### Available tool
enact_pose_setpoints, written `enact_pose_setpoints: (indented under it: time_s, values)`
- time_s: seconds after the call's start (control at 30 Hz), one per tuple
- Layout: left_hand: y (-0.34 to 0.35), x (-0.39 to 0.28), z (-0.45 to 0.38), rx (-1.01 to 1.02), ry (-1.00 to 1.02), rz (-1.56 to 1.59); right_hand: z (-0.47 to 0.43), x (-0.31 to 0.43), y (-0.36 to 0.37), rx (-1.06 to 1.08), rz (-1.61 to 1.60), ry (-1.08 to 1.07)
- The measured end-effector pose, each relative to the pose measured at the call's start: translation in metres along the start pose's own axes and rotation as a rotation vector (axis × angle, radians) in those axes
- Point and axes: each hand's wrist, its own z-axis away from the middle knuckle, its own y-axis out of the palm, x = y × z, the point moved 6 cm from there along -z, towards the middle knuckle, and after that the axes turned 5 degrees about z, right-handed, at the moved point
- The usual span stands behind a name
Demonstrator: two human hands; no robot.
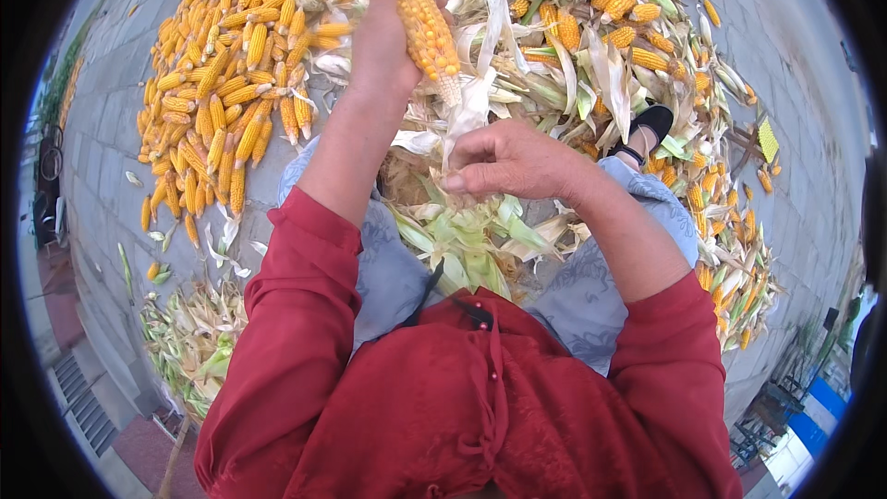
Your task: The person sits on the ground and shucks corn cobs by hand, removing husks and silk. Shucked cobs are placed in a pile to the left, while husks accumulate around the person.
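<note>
My left hand (pixel 383 41) grips a yellow ear of corn (pixel 424 24) above the heap, its kernels bare and its pale tip pointing down towards me. Some green shows at the ear's upper end, and my fingers behind it are mostly hidden. Lower and to the right, my right hand (pixel 516 161) has its thumb and curled fingers pinched on a pale corn husk (pixel 466 114). Between my knees lie loose green and tan husks (pixel 464 239). Just beyond both hands spreads a heap of corn (pixel 547 93), part husked and part still wrapped.
A large pile of bare yellow corn ears (pixel 222 90) covers the paving (pixel 111 125) at left. Discarded husks (pixel 197 339) are gathered at lower left. More ears and husks (pixel 727 242) run along my right side, past my black shoe (pixel 651 123). A yellow textured object (pixel 768 141) lies at right.
</note>
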Motion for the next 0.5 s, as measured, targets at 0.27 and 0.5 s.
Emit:
enact_pose_setpoints:
  time_s: [0.27, 0.5]
  values:
    - [0.011, 0.012, 0.012, 0.150, -0.139, 0.017, 0.008, 0.001, -0.056, -0.625, -0.052, -0.052]
    - [0.013, 0.024, 0.027, 0.241, -0.077, 0.032, -0.003, -0.023, -0.037, -0.602, -0.149, 0.093]
